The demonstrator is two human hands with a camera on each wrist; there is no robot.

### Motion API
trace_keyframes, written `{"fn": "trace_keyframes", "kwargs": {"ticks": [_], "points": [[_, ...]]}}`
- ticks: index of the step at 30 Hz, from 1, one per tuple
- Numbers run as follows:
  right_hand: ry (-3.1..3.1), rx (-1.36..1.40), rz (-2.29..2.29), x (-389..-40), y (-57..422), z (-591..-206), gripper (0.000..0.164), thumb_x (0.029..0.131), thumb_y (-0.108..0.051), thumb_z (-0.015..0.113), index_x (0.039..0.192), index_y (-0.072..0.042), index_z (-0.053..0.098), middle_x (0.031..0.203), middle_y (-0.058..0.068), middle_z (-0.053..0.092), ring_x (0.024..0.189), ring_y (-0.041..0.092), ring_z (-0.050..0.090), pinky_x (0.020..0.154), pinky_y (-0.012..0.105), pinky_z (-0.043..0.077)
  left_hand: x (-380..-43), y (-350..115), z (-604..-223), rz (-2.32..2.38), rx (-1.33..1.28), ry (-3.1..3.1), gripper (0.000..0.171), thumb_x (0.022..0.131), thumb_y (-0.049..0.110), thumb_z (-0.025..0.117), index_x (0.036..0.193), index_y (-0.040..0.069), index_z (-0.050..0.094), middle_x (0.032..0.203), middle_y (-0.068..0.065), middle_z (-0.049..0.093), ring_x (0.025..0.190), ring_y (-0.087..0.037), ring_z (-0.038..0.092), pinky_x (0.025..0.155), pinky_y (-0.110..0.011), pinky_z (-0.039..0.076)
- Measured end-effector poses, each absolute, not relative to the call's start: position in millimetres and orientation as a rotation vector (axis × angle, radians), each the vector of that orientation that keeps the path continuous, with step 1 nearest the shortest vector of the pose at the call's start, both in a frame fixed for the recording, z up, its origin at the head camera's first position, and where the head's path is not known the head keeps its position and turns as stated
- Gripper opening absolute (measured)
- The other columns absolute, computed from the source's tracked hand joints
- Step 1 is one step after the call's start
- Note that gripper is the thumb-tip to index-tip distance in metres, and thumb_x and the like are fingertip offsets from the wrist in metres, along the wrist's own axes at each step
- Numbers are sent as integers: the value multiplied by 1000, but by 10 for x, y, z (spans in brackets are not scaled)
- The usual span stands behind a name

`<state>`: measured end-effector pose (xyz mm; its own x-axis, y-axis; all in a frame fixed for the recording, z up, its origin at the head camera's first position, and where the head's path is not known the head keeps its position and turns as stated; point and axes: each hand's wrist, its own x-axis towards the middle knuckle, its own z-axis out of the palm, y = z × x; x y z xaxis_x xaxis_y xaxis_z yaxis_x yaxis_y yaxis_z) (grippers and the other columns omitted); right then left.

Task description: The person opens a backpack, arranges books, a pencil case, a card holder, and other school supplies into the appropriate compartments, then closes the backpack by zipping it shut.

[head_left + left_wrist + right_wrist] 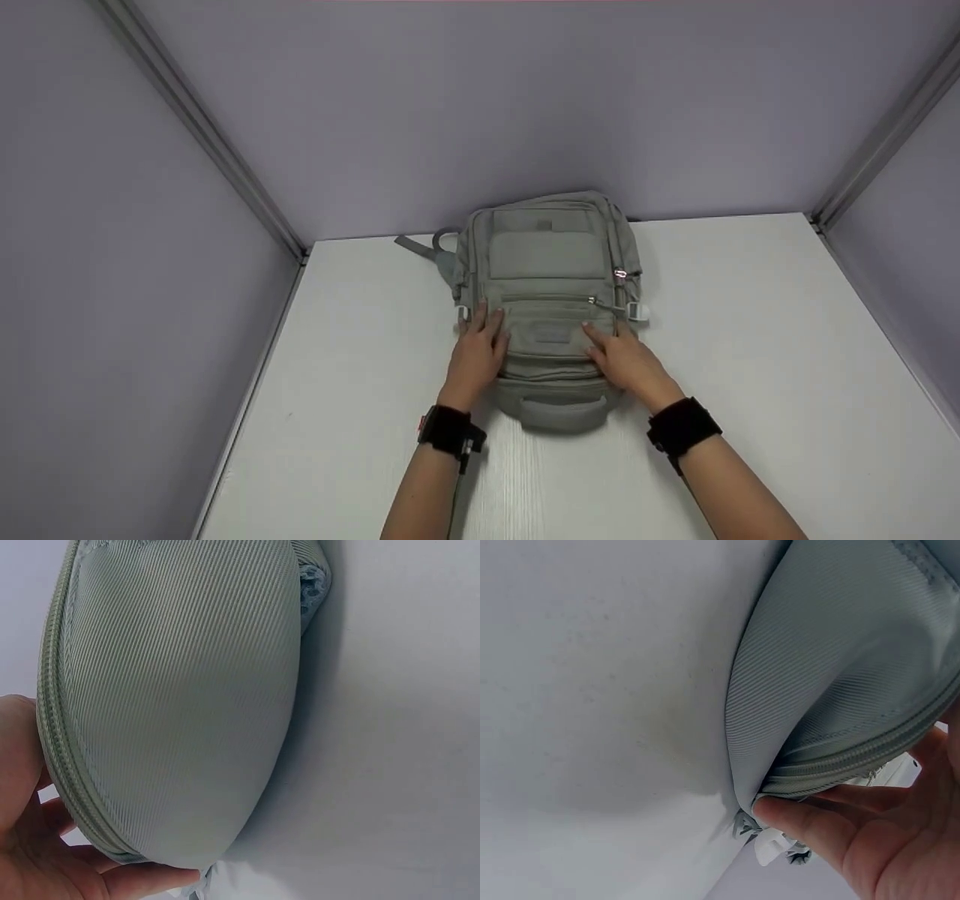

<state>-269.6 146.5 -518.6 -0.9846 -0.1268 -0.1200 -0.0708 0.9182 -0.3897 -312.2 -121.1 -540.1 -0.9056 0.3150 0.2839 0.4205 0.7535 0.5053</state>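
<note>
A grey-green backpack (551,259) lies front side up on the white table, its padded top handle (562,412) towards me. My left hand (476,356) rests on the bag's left edge, fingers spread over the side and front. On the opposite edge lies my right hand (626,360), its fingers pointing inward and forward. Close up in the left wrist view, my left fingers (150,879) touch the bag beside a curved zipper (52,705). My right fingers (802,821) touch the fabric under another zipper (855,761) in the right wrist view. Some fingertips are hidden by the bag.
A grey strap (416,247) sticks out at the bag's far left. White buckles (637,311) sit on its sides. The white table (750,360) meets a pale back wall (465,105) just behind the bag, with side walls left and right.
</note>
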Motion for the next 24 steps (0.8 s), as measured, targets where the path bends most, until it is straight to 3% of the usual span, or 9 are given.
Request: {"fn": "trace_keyframes", "kwargs": {"ticks": [6,13,20,24], "points": [[2939,-111,-630,-2644,1478,-5212,50,104,-32,50,150,-19,41,147,43,20,124,59,40,90,60,44,-3098,-1174,-5424,-868,-568,-2760,45,102,27,54,141,5,52,151,-23,36,132,-53,35,105,-58,33],[2990,-121,-669,-2596,1491,-5239,49,103,-31,53,149,-19,43,147,42,21,125,60,37,90,64,42,-3072,-1163,-5445,-817,-562,-2741,45,103,27,54,142,6,52,152,-22,35,134,-50,34,106,-56,32],[3036,-102,-793,-2475,1550,-5320,46,101,-30,56,145,-16,50,153,34,21,130,55,35,92,63,41,-3040,-1184,-5417,-800,-534,-2764,44,103,28,52,143,9,51,153,-19,35,132,-53,35,100,-55,40],[3136,-161,-804,-2424,1634,-5323,45,101,-29,57,143,-13,53,152,28,30,130,51,38,95,62,39,-3026,-1246,-5377,-790,-517,-2776,42,104,26,52,143,11,52,151,-18,38,129,-49,41,96,-55,44]]}}
